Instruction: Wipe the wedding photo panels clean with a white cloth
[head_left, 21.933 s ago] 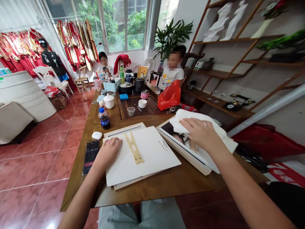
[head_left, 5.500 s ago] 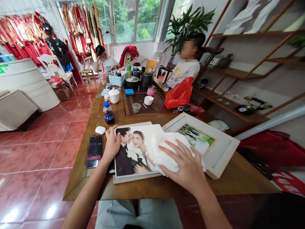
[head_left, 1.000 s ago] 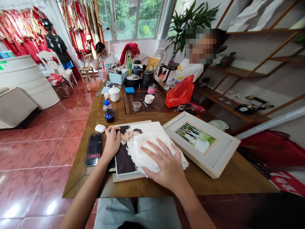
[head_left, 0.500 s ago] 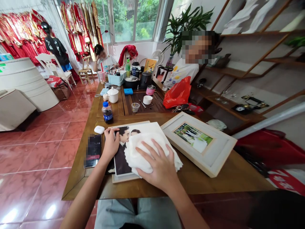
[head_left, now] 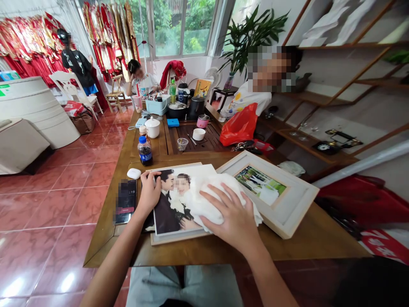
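Note:
A large wedding photo print (head_left: 169, 209) lies on the wooden table (head_left: 287, 247) in front of me, on top of a pale frame. My left hand (head_left: 149, 192) rests at the print's upper left corner, fingers curled over its edge. My right hand (head_left: 234, 217) lies flat, fingers spread, pressing a white cloth (head_left: 207, 200) on the right half of the print. A second white-framed photo (head_left: 271, 192) lies just to the right, touching the cloth.
A phone (head_left: 125, 200) and a white earbud case (head_left: 134, 173) lie left of the print. Beyond stand a cola bottle (head_left: 145, 151), a white pot (head_left: 152, 127), a tea tray with cups, and a red bag (head_left: 239, 124). A person sits at the far right; others sit behind.
My right hand has slid the cloth to the right across the print, uncovering the middle of the picture. The left hand has stayed at the corner.

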`<act>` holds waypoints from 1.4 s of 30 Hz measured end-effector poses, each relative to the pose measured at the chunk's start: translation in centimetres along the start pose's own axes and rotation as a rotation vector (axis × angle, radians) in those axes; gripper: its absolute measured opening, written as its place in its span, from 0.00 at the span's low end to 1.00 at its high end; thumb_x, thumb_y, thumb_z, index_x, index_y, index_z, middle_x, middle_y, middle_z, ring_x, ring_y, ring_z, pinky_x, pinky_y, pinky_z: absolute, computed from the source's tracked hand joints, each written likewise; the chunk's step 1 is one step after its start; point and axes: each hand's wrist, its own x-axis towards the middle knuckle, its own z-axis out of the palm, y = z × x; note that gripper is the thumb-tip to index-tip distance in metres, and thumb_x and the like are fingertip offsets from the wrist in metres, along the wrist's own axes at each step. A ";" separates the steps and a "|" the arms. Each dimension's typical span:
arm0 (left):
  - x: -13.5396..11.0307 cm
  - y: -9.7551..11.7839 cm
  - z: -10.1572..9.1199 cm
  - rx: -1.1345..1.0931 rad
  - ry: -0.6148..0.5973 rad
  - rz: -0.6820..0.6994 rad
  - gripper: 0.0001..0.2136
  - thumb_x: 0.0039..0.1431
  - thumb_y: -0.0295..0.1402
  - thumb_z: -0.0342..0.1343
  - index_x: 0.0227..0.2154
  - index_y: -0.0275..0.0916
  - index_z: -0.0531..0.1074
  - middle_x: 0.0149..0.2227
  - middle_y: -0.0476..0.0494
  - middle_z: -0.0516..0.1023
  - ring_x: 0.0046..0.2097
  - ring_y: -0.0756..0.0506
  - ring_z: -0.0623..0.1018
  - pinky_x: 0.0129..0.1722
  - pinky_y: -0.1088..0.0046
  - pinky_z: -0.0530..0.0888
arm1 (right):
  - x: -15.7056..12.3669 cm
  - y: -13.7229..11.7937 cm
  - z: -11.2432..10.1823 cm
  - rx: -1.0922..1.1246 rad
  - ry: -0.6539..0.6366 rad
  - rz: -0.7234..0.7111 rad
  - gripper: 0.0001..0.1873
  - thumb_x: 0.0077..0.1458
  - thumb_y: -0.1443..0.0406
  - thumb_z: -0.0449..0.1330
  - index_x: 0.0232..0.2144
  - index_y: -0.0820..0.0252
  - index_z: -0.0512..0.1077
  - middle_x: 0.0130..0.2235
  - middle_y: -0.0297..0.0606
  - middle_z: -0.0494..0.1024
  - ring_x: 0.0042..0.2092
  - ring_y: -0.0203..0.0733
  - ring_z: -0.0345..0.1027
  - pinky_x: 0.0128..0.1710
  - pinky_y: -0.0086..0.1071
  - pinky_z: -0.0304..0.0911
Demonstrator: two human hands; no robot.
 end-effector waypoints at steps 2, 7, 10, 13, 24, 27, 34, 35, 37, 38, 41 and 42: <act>0.0 0.0 0.0 0.000 -0.003 -0.001 0.09 0.65 0.26 0.53 0.45 0.41 0.74 0.51 0.39 0.64 0.59 0.41 0.70 0.66 0.54 0.63 | 0.0 0.3 0.1 -0.024 0.005 0.012 0.25 0.61 0.52 0.59 0.59 0.45 0.72 0.64 0.37 0.73 0.67 0.59 0.58 0.66 0.60 0.40; 0.1 -0.1 0.0 0.012 -0.004 0.007 0.09 0.65 0.26 0.53 0.45 0.40 0.74 0.51 0.37 0.64 0.60 0.40 0.69 0.67 0.53 0.63 | 1.4 -1.8 0.7 -0.007 -0.015 -0.030 0.26 0.60 0.51 0.60 0.60 0.45 0.72 0.64 0.37 0.72 0.67 0.61 0.57 0.65 0.61 0.39; 0.1 -0.1 0.0 0.014 -0.005 0.009 0.09 0.65 0.26 0.53 0.45 0.39 0.74 0.51 0.37 0.64 0.60 0.39 0.69 0.66 0.52 0.64 | 2.6 -3.9 1.3 0.051 -0.050 -0.066 0.29 0.59 0.47 0.61 0.60 0.44 0.72 0.66 0.36 0.71 0.68 0.62 0.55 0.66 0.62 0.37; 0.1 -0.2 0.0 0.004 -0.007 0.007 0.09 0.66 0.27 0.53 0.45 0.40 0.74 0.52 0.37 0.64 0.59 0.40 0.70 0.66 0.53 0.64 | 3.3 -5.2 1.8 0.091 -0.073 -0.082 0.32 0.57 0.44 0.62 0.61 0.43 0.71 0.66 0.36 0.70 0.68 0.63 0.54 0.66 0.62 0.36; 0.2 -0.3 0.1 0.013 0.000 0.000 0.08 0.65 0.27 0.54 0.44 0.40 0.75 0.51 0.38 0.65 0.60 0.40 0.68 0.67 0.53 0.63 | 2.8 0.0 1.4 -0.080 -0.031 0.092 0.27 0.61 0.51 0.59 0.61 0.44 0.71 0.65 0.36 0.71 0.68 0.60 0.56 0.64 0.61 0.45; 0.2 -0.3 0.2 0.013 0.004 -0.001 0.08 0.65 0.27 0.54 0.44 0.40 0.74 0.51 0.38 0.65 0.60 0.40 0.68 0.67 0.53 0.63 | 3.0 0.2 1.6 -0.087 -0.024 0.104 0.27 0.61 0.51 0.58 0.61 0.45 0.71 0.66 0.37 0.70 0.68 0.62 0.56 0.64 0.63 0.44; 0.1 -0.3 0.1 0.003 -0.001 0.012 0.09 0.65 0.26 0.54 0.45 0.40 0.74 0.51 0.38 0.65 0.60 0.39 0.68 0.66 0.52 0.63 | 4.6 -4.5 2.7 0.006 -0.084 -0.001 0.31 0.60 0.47 0.59 0.63 0.45 0.69 0.67 0.39 0.68 0.69 0.64 0.51 0.65 0.65 0.37; 0.1 -0.3 0.0 -0.002 -0.006 0.014 0.08 0.66 0.27 0.54 0.45 0.40 0.74 0.51 0.38 0.64 0.60 0.39 0.69 0.66 0.53 0.64 | 4.8 -5.1 2.9 0.015 -0.089 -0.019 0.32 0.60 0.46 0.58 0.64 0.45 0.69 0.68 0.39 0.67 0.69 0.64 0.50 0.65 0.65 0.36; 0.1 -0.4 0.0 -0.012 -0.018 0.016 0.08 0.66 0.28 0.54 0.45 0.39 0.74 0.51 0.37 0.64 0.60 0.40 0.69 0.66 0.53 0.64 | 5.0 -5.7 3.0 0.025 -0.095 -0.035 0.33 0.60 0.46 0.58 0.64 0.45 0.67 0.68 0.39 0.66 0.70 0.64 0.50 0.65 0.65 0.36; 0.1 -0.4 0.0 -0.013 -0.020 0.015 0.08 0.66 0.28 0.54 0.45 0.39 0.74 0.51 0.37 0.64 0.60 0.39 0.69 0.66 0.53 0.64 | 5.1 -5.8 3.0 0.027 -0.097 -0.037 0.32 0.61 0.46 0.58 0.64 0.45 0.67 0.68 0.39 0.66 0.70 0.63 0.50 0.65 0.65 0.37; 0.1 -0.5 0.0 -0.004 -0.010 0.013 0.09 0.65 0.27 0.54 0.45 0.40 0.74 0.51 0.37 0.64 0.60 0.39 0.68 0.65 0.53 0.65 | 5.0 -4.8 2.7 0.016 -0.102 -0.017 0.31 0.61 0.47 0.58 0.63 0.44 0.68 0.68 0.38 0.67 0.69 0.62 0.52 0.65 0.64 0.40; 0.1 -0.5 0.1 0.000 -0.004 0.014 0.09 0.65 0.26 0.54 0.45 0.40 0.75 0.51 0.37 0.65 0.60 0.39 0.68 0.65 0.52 0.65 | 4.9 -4.2 2.5 0.003 -0.101 -0.001 0.30 0.61 0.47 0.58 0.63 0.44 0.69 0.67 0.38 0.68 0.69 0.61 0.52 0.65 0.64 0.41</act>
